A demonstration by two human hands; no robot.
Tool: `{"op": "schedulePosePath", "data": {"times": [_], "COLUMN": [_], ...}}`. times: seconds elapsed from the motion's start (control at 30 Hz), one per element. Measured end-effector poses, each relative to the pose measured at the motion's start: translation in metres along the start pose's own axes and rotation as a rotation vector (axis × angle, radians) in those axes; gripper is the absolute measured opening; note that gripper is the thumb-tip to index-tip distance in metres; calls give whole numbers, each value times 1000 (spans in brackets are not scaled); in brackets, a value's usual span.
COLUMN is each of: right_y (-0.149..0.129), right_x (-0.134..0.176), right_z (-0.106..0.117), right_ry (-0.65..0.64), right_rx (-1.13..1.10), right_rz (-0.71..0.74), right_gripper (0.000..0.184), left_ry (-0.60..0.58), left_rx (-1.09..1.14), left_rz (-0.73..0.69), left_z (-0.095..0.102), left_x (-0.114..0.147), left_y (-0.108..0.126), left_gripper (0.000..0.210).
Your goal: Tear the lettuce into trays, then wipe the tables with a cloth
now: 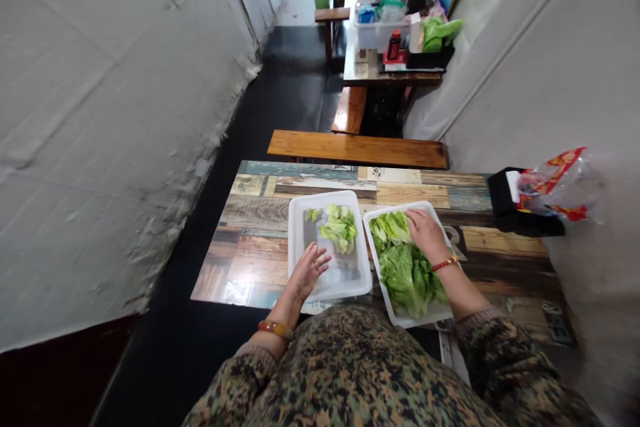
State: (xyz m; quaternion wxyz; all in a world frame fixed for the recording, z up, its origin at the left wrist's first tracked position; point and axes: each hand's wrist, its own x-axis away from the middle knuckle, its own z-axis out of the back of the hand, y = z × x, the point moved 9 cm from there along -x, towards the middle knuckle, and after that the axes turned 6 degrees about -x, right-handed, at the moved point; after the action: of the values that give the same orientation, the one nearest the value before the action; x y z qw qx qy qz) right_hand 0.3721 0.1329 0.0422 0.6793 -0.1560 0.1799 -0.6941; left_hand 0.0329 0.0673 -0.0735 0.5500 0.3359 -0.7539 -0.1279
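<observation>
With the jacket (370,360) at six o'clock, the left hand (309,273) hovers by the left tray's (297,233) seven, fingers spread wide, nothing that I can see in its grip. Some small leaves (341,229) lie in that tray, mostly towards one o'clock. Just beside it, the lettuce (407,277) fills the right tray (399,317), a big leaf sprawling at six. At that tray's one o'clock the right hand (425,233) rests on the leaves, fingers curled down; whether they pinch one, I can't tell.

My worry is the right tray: so close to the table's (240,213) near edge, it might tip if the jacket nudged it. A hasty pull could drag leaves over the rim or tear them.

Both trays are whitish plastic, rounded oblongs. The small leaves look pale and crumpled; the lettuce is deeper green, frilled and ribbed. The table is glossy, patterned like patched planks. Out at two o'clock, next to a black box (505,203), sits a crinkled clear bag (560,190) with red patches.
</observation>
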Motion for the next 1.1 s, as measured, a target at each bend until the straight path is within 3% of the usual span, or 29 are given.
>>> {"op": "schedulePosePath", "data": {"times": [0.13, 0.3, 0.4, 0.47, 0.53, 0.63, 0.73, 0.83, 0.9, 1.0, 1.1], "right_y": [-56, -133, -159, -166, -168, -163, -162, -177, -190, -198, -190], "right_x": [-1, -1, -3, -5, -6, -4, 12, 43, 60, 69, 56], "right_z": [-17, -102, -145, -161, -166, -152, -142, -147, -152, -160, -164], "right_ry": [9, -275, -355, -382, -403, -371, -431, -588, -639, -676, -659], "right_rx": [-78, -54, 82, 123, 77, -142, -311, -359, -383, -398, -388], "right_rz": [88, 250, 269, 260, 256, 215, 209, 297, 355, 371, 327], "right_gripper": [35, 30, 26, 24, 22, 24, 28, 25, 23, 26, 25], "left_ry": [23, 16, 36, 52, 57, 70, 116, 42, -88, -209, -196], "left_rx": [-15, -61, -83, -76, -68, -122, -321, -560, -657, -715, -683], "left_rz": [17, 69, 71, 63, 51, 31, -99, -376, -446, -325, -186], "left_z": [10, 20, 29, 35, 41, 47, 48, 25, 5, -6, 4], "left_x": [4, 12, 14, 14, 14, 13, 11, 14, 15, 9, 3], "left_y": [-12, -27, -27, -25, -23, -18, -1, 28, 32, 19, 4], "left_gripper": [65, 65, 65, 66, 66, 65, 63, 63, 60, 47, 38]}}
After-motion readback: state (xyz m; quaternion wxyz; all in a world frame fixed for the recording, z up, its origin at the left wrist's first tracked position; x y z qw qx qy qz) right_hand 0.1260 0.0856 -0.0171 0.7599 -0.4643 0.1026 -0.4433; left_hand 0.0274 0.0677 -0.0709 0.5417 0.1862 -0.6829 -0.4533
